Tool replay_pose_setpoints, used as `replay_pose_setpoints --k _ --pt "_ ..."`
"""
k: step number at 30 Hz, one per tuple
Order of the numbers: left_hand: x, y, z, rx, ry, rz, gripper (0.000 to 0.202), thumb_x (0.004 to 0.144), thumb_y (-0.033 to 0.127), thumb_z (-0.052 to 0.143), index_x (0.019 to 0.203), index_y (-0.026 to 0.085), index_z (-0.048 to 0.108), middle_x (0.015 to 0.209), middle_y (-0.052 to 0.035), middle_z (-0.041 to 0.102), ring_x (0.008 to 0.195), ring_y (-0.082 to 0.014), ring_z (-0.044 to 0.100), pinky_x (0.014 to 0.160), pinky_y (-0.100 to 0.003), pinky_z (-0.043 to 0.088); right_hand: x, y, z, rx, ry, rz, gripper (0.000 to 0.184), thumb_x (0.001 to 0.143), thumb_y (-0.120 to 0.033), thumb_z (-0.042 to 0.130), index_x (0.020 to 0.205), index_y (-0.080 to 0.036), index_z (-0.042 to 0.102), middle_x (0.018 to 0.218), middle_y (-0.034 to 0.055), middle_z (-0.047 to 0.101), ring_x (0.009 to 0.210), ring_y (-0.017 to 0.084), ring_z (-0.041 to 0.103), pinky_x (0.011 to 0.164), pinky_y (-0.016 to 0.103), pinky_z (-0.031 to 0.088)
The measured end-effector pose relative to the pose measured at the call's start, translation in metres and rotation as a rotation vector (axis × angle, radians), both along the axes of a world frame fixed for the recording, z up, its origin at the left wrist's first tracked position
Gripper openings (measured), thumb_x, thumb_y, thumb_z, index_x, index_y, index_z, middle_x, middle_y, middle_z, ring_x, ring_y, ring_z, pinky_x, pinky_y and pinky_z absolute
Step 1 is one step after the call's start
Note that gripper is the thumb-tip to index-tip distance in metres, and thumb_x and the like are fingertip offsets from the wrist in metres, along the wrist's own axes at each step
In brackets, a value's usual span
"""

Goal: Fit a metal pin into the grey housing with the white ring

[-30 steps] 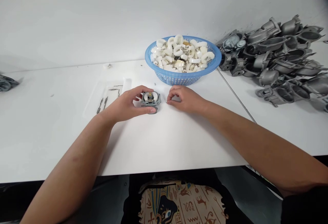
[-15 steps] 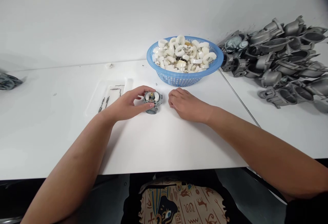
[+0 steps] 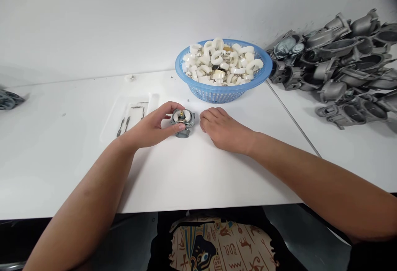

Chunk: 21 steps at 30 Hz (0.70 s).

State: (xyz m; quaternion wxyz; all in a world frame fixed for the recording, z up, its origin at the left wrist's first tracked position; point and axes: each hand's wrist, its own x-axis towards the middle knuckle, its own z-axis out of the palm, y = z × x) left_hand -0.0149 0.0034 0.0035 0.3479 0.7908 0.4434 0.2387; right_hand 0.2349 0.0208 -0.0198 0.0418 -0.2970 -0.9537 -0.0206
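Nearest the camera, a dark garment with a printed pattern (image 3: 214, 244) shows below the edge of the white tabletop (image 3: 198, 172). Both bare forearms reach forward over it. The left hand (image 3: 149, 128) rests on the tabletop with its fingers (image 3: 173, 106) curled around a small grey metal part (image 3: 182, 121): the thumb presses its near side and the fingertips hold its far side, so the part is gripped and sits on the tabletop at the middle. A white piece shows in the part's round top. The right hand (image 3: 221, 128) lies just beside the part, to its right, knuckles up and fingers loosely curled under; it holds nothing that can be seen. To the left of the left hand, a clear flat tray (image 3: 119, 114) holds a few thin metal pins (image 3: 124, 124). Farther back stands a blue basket (image 3: 223, 91) heaped with white rings (image 3: 223, 62). At the far right lies a heap of grey metal castings (image 3: 341, 68).
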Motion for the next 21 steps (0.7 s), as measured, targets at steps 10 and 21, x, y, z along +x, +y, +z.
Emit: replay_pose_setpoints --k 10,21 --pt "0.0 -0.001 0.003 -0.026 0.009 0.049 0.042 0.086 0.043 0.066 0.123 0.026 0.053 0.116 -0.0075 0.062 0.107 -0.0221 0.058 0.092 -0.04 0.049 0.005 0.007 0.0 -0.196 0.142 0.001 0.018 0.093 -0.01 0.039 0.09 -0.017 0.055 0.107 0.0132 0.054 0.098 0.027 0.047 0.088 0.041 0.036" --pt "-0.004 -0.001 0.003 -0.041 -0.014 0.012 0.04 0.082 0.04 0.072 0.116 0.027 0.056 0.111 -0.0053 0.064 0.102 -0.0205 0.059 0.092 -0.04 0.047 0.018 0.028 -0.005 -0.426 0.306 -0.074 0.015 0.09 -0.035 0.057 0.096 -0.021 0.059 0.106 0.0063 0.058 0.108 0.026 0.046 0.098 0.043 0.033"
